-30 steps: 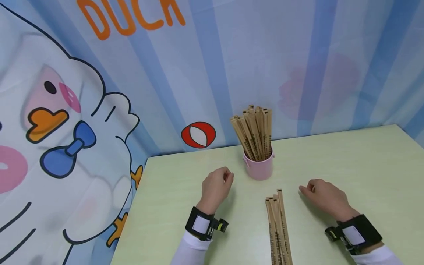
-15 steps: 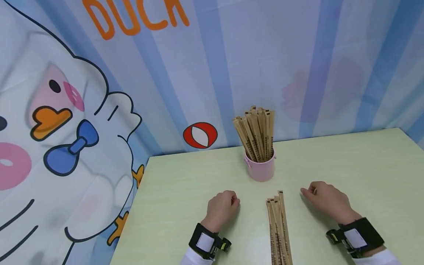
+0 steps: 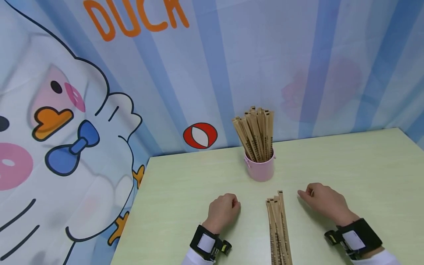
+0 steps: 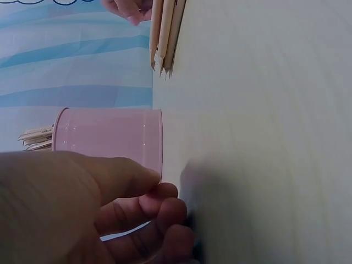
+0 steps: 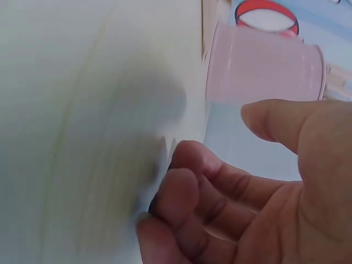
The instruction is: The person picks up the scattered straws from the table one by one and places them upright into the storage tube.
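Observation:
My left hand (image 3: 222, 211) is at the table's left, its fingers loosely curled with nothing in them; in the left wrist view its thumb lies against the index fingertip. To the right, my right hand (image 3: 326, 200) also hangs loosely curled, and the right wrist view has its thumb apart from the bent fingers (image 5: 190, 157). Between the hands lies a small bundle of paper-wrapped chopsticks (image 3: 277, 224), lengthwise, its near end cut off by the frame. Behind it stands a pink bucket (image 3: 260, 171), packed with upright paper-wrapped chopsticks (image 3: 255, 134).
The pale table (image 3: 367, 162) ends at the back against a blue striped cloth (image 3: 265, 55) printed with a duck. Its left edge shows beside the duck. A wrist camera (image 3: 208, 243) is strapped on the left arm, another wrist camera (image 3: 352, 237) on the right.
My left hand has drawn back toward me from beside the bucket and come down close to the table. My right hand has barely shifted; bucket and loose bundle stay in place.

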Available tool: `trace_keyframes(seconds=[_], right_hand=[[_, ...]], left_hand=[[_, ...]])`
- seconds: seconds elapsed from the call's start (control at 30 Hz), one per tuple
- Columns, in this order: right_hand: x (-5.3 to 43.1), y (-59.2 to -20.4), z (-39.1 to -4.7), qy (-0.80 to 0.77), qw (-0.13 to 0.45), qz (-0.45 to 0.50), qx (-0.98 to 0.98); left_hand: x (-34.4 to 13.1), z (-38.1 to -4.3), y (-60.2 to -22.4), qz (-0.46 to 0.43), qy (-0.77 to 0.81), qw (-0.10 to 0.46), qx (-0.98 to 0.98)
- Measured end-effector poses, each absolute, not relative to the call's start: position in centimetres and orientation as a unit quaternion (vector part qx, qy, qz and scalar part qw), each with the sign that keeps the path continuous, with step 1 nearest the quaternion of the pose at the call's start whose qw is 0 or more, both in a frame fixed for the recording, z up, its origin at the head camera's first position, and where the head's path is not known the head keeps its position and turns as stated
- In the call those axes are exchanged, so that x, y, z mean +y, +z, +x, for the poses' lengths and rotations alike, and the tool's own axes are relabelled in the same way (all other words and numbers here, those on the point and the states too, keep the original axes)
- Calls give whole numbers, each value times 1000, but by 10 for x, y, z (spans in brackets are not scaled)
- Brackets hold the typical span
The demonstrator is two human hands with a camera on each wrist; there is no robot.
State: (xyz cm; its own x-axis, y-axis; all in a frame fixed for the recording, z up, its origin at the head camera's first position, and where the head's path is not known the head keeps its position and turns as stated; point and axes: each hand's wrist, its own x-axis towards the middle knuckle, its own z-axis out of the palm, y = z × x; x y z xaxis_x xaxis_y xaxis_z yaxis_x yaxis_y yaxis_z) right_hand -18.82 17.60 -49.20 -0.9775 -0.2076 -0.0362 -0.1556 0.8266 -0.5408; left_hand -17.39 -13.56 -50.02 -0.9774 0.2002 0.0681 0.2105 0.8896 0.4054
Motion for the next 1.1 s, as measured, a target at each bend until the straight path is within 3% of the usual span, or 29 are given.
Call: trace_keyframes(seconds=[0.37,1.1], right_hand=[[135,-499,-172,-240,71,-120,961],[113,-496,-159,-227,64,-145,961]], left_hand=[[-134,-172,-499,-113,-210,25,-971],[-134,-173,-502,-104,-204,17,-973]])
